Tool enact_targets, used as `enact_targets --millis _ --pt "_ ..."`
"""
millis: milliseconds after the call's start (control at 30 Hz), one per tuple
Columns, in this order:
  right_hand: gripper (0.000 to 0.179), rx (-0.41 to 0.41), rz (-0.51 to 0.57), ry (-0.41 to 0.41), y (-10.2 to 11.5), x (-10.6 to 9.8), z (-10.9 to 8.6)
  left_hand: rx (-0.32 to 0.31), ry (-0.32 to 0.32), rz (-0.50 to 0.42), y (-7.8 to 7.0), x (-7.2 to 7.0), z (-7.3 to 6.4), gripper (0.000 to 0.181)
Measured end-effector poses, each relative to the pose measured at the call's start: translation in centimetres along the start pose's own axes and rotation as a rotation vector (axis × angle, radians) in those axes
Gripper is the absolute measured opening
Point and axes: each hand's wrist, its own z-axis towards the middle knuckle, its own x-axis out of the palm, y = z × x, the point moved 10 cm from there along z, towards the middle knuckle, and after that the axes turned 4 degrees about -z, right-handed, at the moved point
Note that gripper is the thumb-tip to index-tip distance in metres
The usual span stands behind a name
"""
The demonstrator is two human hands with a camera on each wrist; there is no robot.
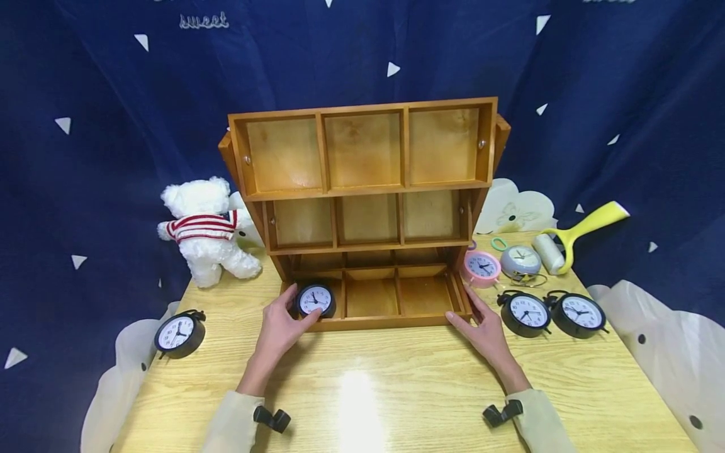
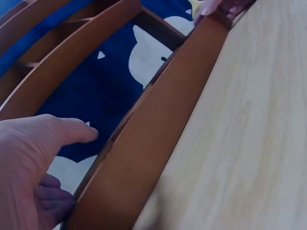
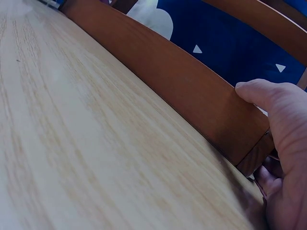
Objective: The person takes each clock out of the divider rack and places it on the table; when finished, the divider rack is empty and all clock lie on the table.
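A wooden tiered shelf (image 1: 362, 322) with square compartments stands on the table. A black alarm clock (image 1: 316, 301) lies face up in its lowest left compartment. My left hand (image 1: 281, 326) holds the shelf's lower left end, its thumb reaching over the clock's lower rim. The left wrist view shows the thumb (image 2: 79, 132) above the front board (image 2: 158, 120) and curled fingers at the board's end; the clock is hidden there. My right hand (image 1: 486, 328) grips the lower right corner, thumb on the front board (image 3: 182, 86), other fingers round the outer side.
A black alarm clock (image 1: 179, 335) and a white teddy bear (image 1: 206, 236) are on the left. To the right are two black clocks (image 1: 527, 314), a pink clock (image 1: 481, 267), a grey clock (image 1: 521, 261) and a yellow-handled lint roller (image 1: 589, 226). A blue curtain (image 1: 362, 50) hangs behind.
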Motion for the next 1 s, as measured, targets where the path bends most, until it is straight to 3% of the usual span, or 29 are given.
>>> enact_targets --millis 267,433,633,767,1000 --pt "0.083 0.011 -0.003 -0.002 0.0 -0.1 -0.1 -0.010 0.083 0.225 -1.3 2.2 1.5 0.091" --pt "0.083 0.007 -0.003 0.002 0.1 0.0 0.0 -0.046 0.084 0.320 -1.7 2.9 2.0 0.090" --pt "0.084 -0.007 -0.022 0.002 0.2 -0.1 0.0 -0.160 0.076 0.322 -0.8 3.1 1.8 0.095" --pt "0.084 -0.001 -0.030 0.005 0.0 -0.1 0.0 -0.219 0.061 0.318 -0.6 3.2 1.4 0.088" --pt "0.084 0.011 -0.012 0.005 -0.1 0.1 0.0 -0.224 -0.006 0.336 -0.6 2.9 0.9 0.084"
